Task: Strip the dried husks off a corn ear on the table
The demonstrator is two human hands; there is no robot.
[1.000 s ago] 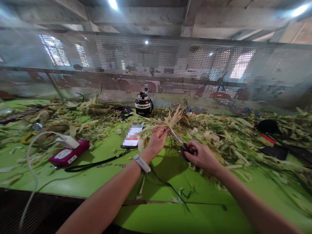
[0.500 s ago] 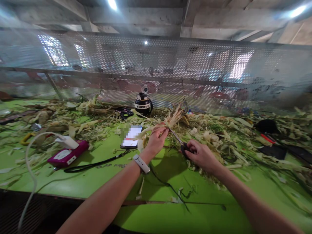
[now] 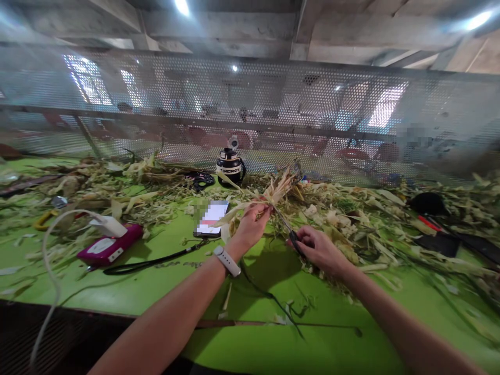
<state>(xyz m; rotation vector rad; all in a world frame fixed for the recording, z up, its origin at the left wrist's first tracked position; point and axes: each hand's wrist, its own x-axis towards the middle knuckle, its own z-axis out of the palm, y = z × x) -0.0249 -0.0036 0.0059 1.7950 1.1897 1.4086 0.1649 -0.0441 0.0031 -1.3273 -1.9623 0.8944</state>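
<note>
Straw-coloured, fan-shaped husk bundle (image 3: pixel 279 189) sits pinched in L hand (image 3: pixel 253 221), fingers closed, above smooth green tabletop (image 3: pixel 332 307); R hand (image 3: pixel 318 251) curls round black-handled metal scissors (image 3: pixel 295 239), handles now nearer shut than a sec ago (prob. a snip at husk base)

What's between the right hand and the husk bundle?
In the head view, the scissors span that stretch, held in the right hand and pointing toward the husk bundle; contact is unclear.

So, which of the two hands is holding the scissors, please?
The right hand, whose wrist is bare, holds the scissors. The left hand instead grips the husk bundle and has a pale wristband.
</note>
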